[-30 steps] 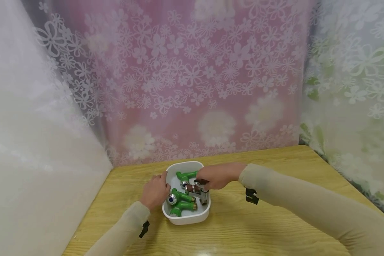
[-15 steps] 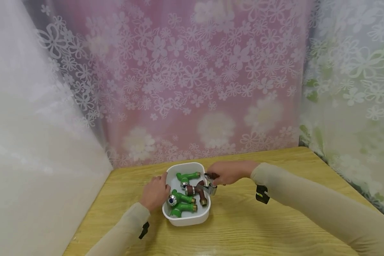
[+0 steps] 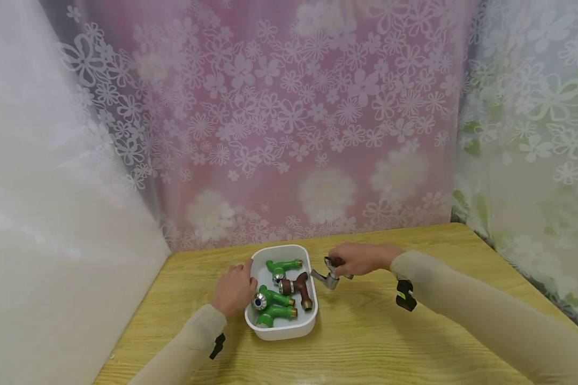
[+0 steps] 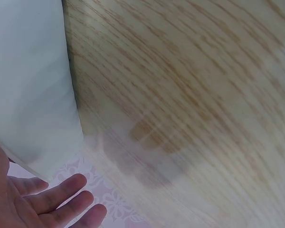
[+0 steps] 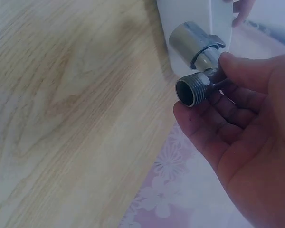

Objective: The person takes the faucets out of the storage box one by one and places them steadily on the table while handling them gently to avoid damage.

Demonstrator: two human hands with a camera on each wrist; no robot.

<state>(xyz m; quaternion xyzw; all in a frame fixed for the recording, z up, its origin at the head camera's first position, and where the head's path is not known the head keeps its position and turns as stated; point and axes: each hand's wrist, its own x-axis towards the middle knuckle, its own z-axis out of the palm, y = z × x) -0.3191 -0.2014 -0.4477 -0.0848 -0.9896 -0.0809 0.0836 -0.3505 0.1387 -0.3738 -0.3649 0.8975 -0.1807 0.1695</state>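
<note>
My right hand [image 3: 361, 258] grips a chrome tap [image 3: 331, 281] just outside the right rim of a white plastic basin [image 3: 283, 333]. In the right wrist view, thumb and fingers close around the tap's body, and its threaded end [image 5: 192, 90] points away from the palm. My left hand [image 3: 233, 291] holds the basin's left rim, its thumb over the edge. From the left wrist, several fingers show spread outside the white wall. Inside the basin lie a brown tap [image 3: 302, 287] with a brass threaded end and 3 green taps [image 3: 283, 266], two of them close together near the front.
The basin stands on a wood-grain table [image 3: 390, 331]. A pink floral curtain [image 3: 289, 160] hangs behind the table, with a pale sheet [image 3: 67, 214] on the left and a green-and-white floral one [image 3: 530, 160] on the right.
My right hand has lifted the chrome tap out of the basin and carried it right, past the rim. The brown tap is now uncovered. My left hand stays at the rim.
</note>
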